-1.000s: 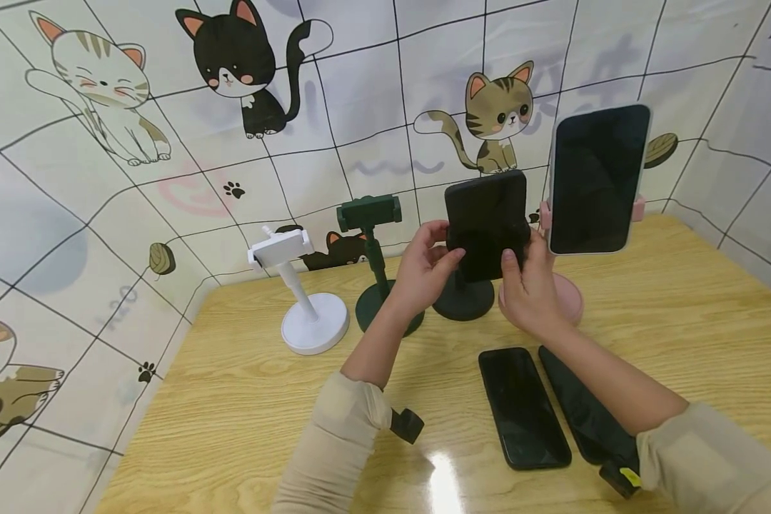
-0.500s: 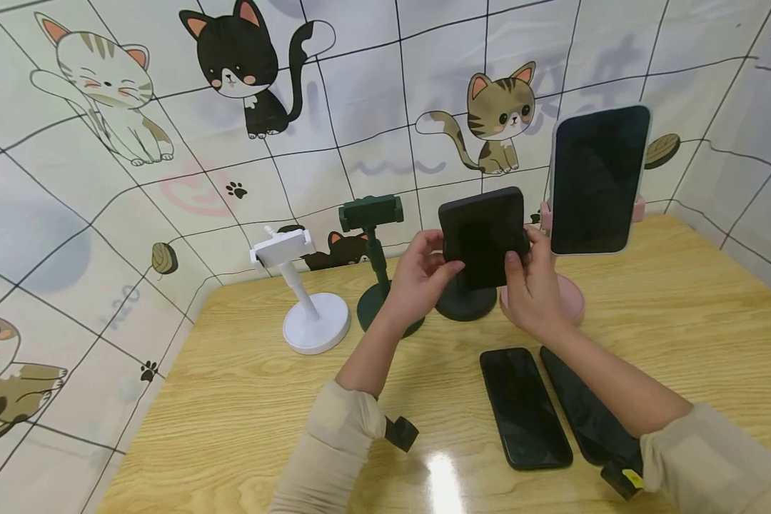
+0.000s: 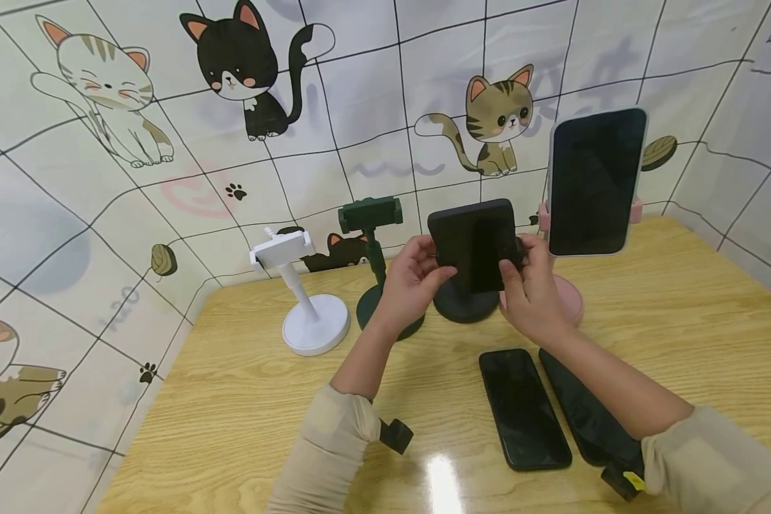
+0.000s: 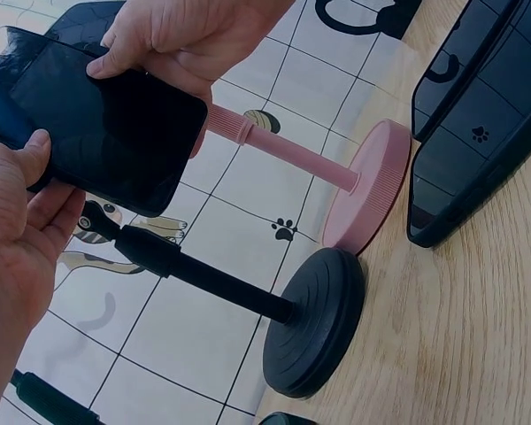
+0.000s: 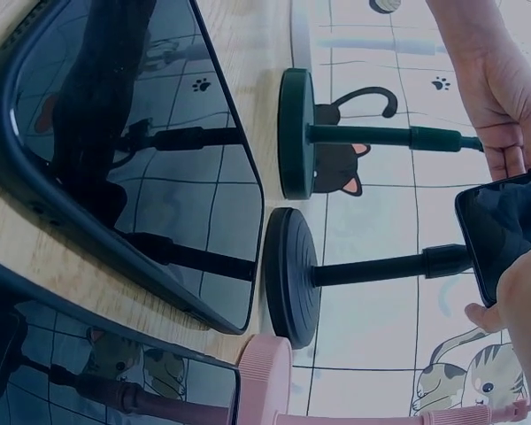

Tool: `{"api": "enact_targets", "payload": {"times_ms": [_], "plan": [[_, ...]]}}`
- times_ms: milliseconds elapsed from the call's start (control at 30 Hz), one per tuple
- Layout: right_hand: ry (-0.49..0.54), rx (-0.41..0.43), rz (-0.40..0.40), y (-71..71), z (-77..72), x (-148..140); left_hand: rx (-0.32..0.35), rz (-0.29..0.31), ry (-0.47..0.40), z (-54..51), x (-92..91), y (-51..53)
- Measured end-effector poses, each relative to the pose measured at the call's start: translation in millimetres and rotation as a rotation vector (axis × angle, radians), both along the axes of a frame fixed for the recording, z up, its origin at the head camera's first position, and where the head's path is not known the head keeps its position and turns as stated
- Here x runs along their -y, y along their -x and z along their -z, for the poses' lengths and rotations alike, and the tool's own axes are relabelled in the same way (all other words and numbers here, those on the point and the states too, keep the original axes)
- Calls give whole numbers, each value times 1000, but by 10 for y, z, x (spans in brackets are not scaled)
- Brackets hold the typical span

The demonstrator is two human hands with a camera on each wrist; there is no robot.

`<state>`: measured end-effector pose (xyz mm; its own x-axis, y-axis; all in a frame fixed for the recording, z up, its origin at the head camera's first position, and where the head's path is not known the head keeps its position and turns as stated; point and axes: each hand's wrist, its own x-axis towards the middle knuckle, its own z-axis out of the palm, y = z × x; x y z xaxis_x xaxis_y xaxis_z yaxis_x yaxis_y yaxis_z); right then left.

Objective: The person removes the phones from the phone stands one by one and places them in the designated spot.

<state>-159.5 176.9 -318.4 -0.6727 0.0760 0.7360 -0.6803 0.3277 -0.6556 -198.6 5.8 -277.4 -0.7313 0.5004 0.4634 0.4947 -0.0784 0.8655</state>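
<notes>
Both hands hold a black smartphone at the head of a black phone stand. My left hand grips its left edge, thumb on the front. On the opposite edge, my right hand also has its thumb on the screen side and fingers around the edge. In the left wrist view the black pole runs up behind the phone; the stand's clamp is mostly hidden. Just right stands a pink phone stand bearing a white-edged phone, its screen dark.
A white phone stand and a dark green phone stand stand to the left, without phones. Two black phones, one nearer the middle and another phone partly under the right forearm, lie on the wooden table. A cat-patterned wall covering rises behind.
The held phone has come down and slightly left, and its top leans further back. Both hands keep their hold, the left moving a little down and left with it.
</notes>
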Motion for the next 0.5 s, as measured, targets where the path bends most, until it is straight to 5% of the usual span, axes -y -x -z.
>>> {"api": "enact_targets", "payload": {"times_ms": [500], "plan": [[-1,51,6,-40,-41,47,-20,-1,-20,8,46,35]]}}
